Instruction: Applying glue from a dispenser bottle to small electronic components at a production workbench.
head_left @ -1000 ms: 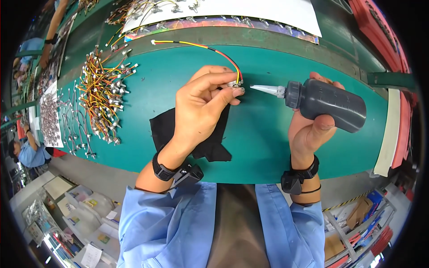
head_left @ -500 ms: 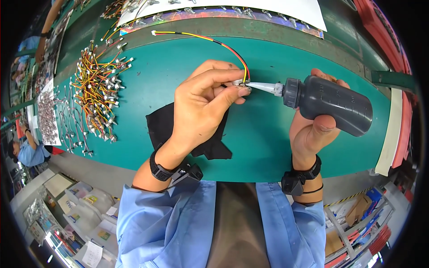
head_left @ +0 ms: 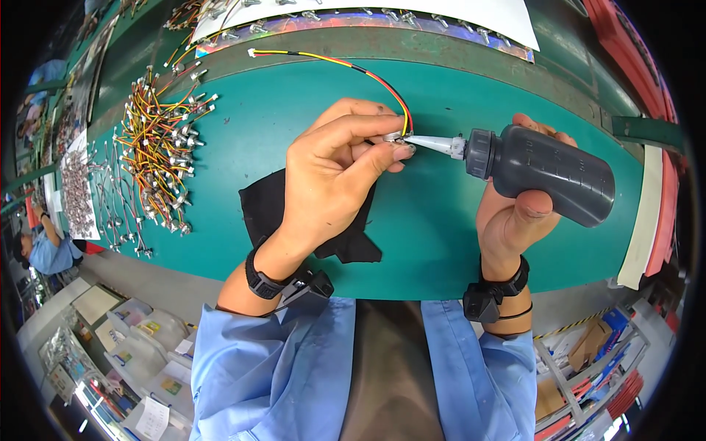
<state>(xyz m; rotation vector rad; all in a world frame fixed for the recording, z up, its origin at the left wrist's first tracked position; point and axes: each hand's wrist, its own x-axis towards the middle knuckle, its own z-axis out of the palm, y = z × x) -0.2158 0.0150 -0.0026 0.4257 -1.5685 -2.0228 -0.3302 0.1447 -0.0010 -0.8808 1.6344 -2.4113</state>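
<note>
Between its thumb and fingers, my left hand (head_left: pixel 327 165) pinches a small wired potentiometer (head_left: pixel 393 137), mostly hidden by the fingertips. Its red, yellow and black leads (head_left: pixel 382 79) arc up and left to a white plug (head_left: pixel 252 53). My right hand (head_left: pixel 507 217) is wrapped round a dark grey squeeze bottle (head_left: pixel 555 173), tilted nearly on its side. The bottle's pale tapered nozzle (head_left: pixel 435 144) points left, its tip at the potentiometer where the leads join; whether liquid comes out is too small to tell. Beneath my left hand lies a black cloth (head_left: pixel 263 209).
A heap of wired potentiometers (head_left: pixel 158 151) lies on the green mat (head_left: pixel 441 242) at left. Beyond the mat, more metal parts sit along a white sheet (head_left: pixel 471 18). Red trays (head_left: pixel 625 44) stand at far right. Another person (head_left: pixel 51 246) works at far left.
Almost nothing differs. Both hands, the bottle and the potentiometer hold nearly the same place, the nozzle tip still at the leads.
</note>
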